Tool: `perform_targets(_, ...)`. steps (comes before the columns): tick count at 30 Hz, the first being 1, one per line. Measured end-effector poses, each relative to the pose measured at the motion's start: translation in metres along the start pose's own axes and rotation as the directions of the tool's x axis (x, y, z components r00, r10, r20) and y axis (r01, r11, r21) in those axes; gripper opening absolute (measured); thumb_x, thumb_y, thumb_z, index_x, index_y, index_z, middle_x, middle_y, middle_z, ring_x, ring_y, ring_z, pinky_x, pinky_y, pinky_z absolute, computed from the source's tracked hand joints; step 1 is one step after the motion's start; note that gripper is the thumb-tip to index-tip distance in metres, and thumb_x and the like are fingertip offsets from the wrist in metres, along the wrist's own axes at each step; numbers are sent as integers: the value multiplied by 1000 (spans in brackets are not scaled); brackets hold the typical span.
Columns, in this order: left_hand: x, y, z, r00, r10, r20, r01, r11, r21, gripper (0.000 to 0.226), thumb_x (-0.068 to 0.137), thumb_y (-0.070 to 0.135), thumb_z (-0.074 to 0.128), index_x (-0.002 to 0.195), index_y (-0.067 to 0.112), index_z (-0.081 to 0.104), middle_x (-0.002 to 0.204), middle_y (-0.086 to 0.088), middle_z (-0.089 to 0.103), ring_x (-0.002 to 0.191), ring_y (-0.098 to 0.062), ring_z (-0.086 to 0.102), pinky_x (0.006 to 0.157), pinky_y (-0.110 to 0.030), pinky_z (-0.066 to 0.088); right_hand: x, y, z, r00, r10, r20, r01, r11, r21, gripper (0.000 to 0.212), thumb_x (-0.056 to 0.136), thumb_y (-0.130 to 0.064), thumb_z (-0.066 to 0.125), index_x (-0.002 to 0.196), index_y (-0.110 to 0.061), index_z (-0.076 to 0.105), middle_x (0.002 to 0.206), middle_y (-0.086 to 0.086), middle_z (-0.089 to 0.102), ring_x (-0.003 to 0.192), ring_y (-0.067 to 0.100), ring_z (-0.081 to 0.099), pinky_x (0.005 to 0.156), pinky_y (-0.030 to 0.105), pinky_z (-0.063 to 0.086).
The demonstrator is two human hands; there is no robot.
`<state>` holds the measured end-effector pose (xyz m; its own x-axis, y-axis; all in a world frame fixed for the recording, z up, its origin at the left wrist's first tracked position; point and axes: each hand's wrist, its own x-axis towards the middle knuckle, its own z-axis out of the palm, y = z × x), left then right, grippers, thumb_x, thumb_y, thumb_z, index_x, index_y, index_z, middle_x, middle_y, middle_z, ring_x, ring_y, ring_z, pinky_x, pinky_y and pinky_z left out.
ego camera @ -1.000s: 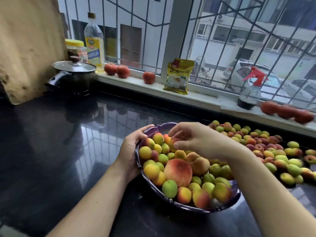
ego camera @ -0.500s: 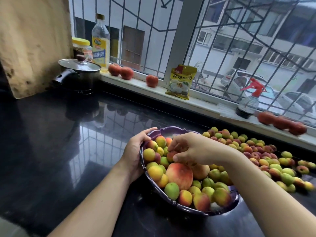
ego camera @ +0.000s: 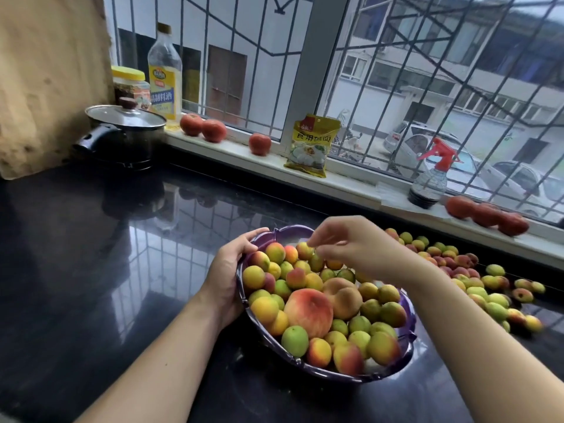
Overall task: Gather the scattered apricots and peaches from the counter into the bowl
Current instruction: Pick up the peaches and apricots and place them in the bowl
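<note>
Barred window [ego camera: 396,87] above glossy black counter [ego camera: 91,254].

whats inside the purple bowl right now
The purple bowl is heaped with small yellow, green and red-blushed apricots, plus a large peach with a second behind it. Whatever lies beneath the top layer, and the bowl's bottom, is covered.

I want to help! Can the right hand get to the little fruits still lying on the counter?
Probably yes. The right hand hovers over the bowl, holding nothing I can see, and the loose fruits lie just beside it on that side with nothing between.
</note>
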<state>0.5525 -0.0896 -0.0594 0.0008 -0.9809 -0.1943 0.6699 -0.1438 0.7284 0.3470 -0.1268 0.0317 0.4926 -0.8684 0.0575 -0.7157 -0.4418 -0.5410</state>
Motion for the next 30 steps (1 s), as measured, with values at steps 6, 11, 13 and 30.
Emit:
perform_targets(6,6,-3,-3,1000,9,5,-9,1000,16,46,95,10,41,131,7,69,123,-22,74,103,-32,72,101,-49,56,-5,117,-26,707,387,-592,-303,922,241,27,93,-2,61,90,-27,70,100,7,75,93,27,70,80,38,58)
perform_targets(11,8,-4,-6,1000,6,3,-6,999,38,48,94,13,43,133,10,70,126,-22,73,110,-35,69,110,-56,50,8,164,18,838,272,-473,-407,889,-209,44,96,-15,66,140,-15,57,144,12,51,129,33,52,101,39,45)
perform_targets(13,8,-4,-6,1000,7,6,-7,999,36,49,93,13,43,134,9,69,127,-22,73,110,-35,69,110,-56,50,19,164,23,882,252,-399,-395,858,-329,54,97,-27,66,147,-19,48,152,7,42,130,34,51,94,40,48)
perform_targets(30,6,-4,-5,1000,11,-7,-10,999,38,49,94,15,42,136,10,68,134,-24,70,113,-37,70,104,-54,56,-21,63,-52,948,107,-299,35,900,435,20,94,-16,70,112,-24,72,106,4,75,91,17,74,80,28,59)
